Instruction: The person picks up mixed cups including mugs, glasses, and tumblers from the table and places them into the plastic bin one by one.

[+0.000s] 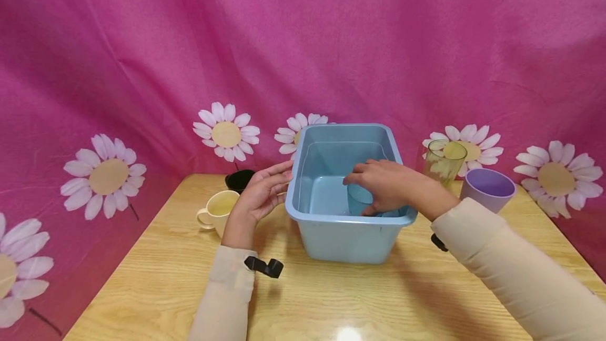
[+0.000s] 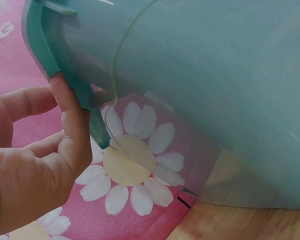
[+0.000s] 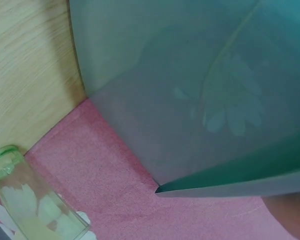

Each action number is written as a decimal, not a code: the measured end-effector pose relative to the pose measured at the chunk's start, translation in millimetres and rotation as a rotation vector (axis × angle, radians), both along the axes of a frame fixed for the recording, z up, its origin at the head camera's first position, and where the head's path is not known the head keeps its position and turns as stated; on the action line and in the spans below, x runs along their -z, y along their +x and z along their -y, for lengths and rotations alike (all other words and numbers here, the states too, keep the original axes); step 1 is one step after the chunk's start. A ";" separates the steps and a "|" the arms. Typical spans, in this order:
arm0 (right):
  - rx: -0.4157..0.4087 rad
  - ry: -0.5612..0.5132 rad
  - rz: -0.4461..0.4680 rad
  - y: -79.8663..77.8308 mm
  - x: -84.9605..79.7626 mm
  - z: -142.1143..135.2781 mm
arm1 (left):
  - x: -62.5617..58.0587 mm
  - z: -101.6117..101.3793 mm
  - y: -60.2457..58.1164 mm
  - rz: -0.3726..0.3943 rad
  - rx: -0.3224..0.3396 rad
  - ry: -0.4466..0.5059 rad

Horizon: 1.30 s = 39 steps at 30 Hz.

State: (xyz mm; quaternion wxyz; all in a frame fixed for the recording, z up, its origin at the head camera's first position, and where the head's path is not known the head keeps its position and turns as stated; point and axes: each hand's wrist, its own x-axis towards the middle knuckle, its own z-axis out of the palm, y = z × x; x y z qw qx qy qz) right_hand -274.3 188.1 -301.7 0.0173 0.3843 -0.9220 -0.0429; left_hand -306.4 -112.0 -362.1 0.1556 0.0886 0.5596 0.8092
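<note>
A blue plastic tub (image 1: 350, 238) stands in the middle of the table. Inside it, near the front right, my right hand (image 1: 385, 186) grips a translucent blue cup (image 1: 358, 199), with the fingers over its far side and the thumb at the near side. My left hand (image 1: 265, 188) touches the tub's left rim from outside with its fingers extended. From the left wrist, that hand (image 2: 45, 145) has its fingertips at the underside of the rim (image 2: 72, 82). In the right wrist view the tub wall (image 3: 190, 100) hides most of my right hand.
Left of the tub are a cream mug (image 1: 220, 212) and a black cup (image 1: 240, 179) partly behind my left hand. On the right stand a clear yellow-green glass (image 1: 445, 162) and a purple cup (image 1: 487, 188). A pink flowered cloth (image 1: 303, 41) hangs behind the wooden table (image 1: 156, 278).
</note>
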 end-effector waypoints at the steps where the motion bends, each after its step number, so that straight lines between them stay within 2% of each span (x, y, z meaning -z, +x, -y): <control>1: 0.000 0.002 0.003 0.0 0.2 -0.1 | -0.4 -0.2 -0.2 0.001 -0.003 0.001; 14: -0.009 0.041 0.049 -0.4 8.9 1.2 | -0.8 -0.2 -0.2 -0.003 -0.011 0.004; 23: 0.014 0.056 0.118 1.1 13.2 4.3 | -0.3 -2.1 0.6 0.000 -0.008 -0.011; 28: 0.049 0.056 0.173 1.1 14.3 5.2 | 0.7 -1.5 0.7 0.001 -0.009 -0.008; 39: 0.028 0.034 0.206 0.5 12.0 4.6 | 0.4 -0.7 0.9 -0.006 -0.013 -0.004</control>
